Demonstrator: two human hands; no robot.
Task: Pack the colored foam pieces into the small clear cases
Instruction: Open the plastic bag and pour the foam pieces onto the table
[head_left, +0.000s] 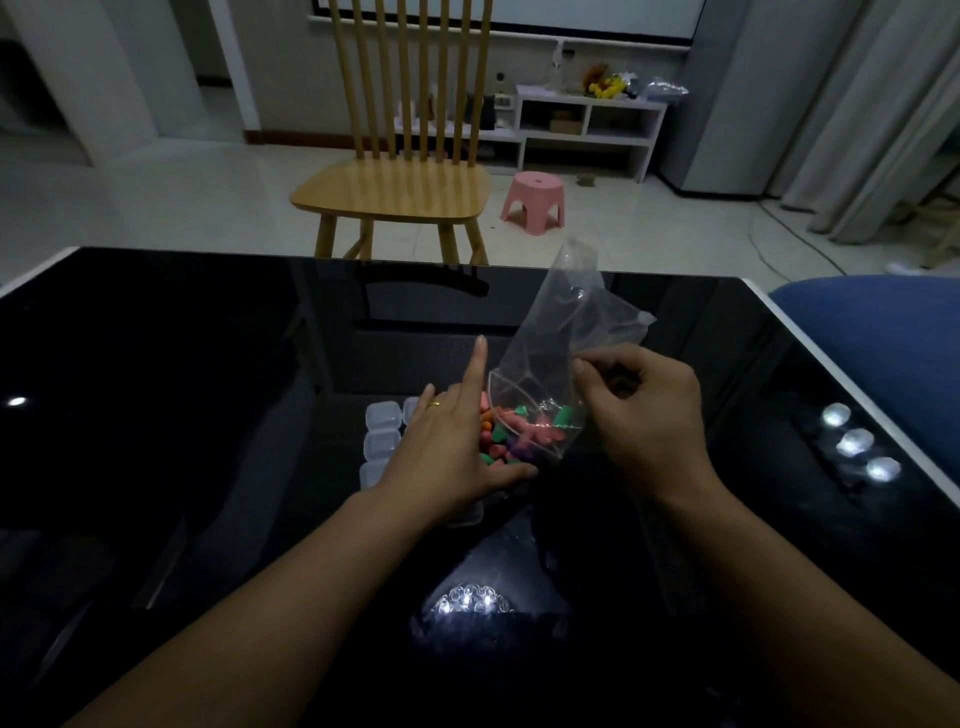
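Foam pieces (511, 434) spill from the clear bag (561, 338) my right hand (641, 410) pinches, while my left hand (447, 441), fingers straight, touches them beside the small clear cases (383, 415) mid-table.

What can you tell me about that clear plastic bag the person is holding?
The plastic bag is thin, see-through and crinkled. It is held tilted above the glossy black table, its far end pointing up and away. The right hand pinches its side. The bag's lower end, near the left hand, holds colored foam pieces in green, orange, pink and purple, and more pieces lie by that hand. The upper part looks empty.
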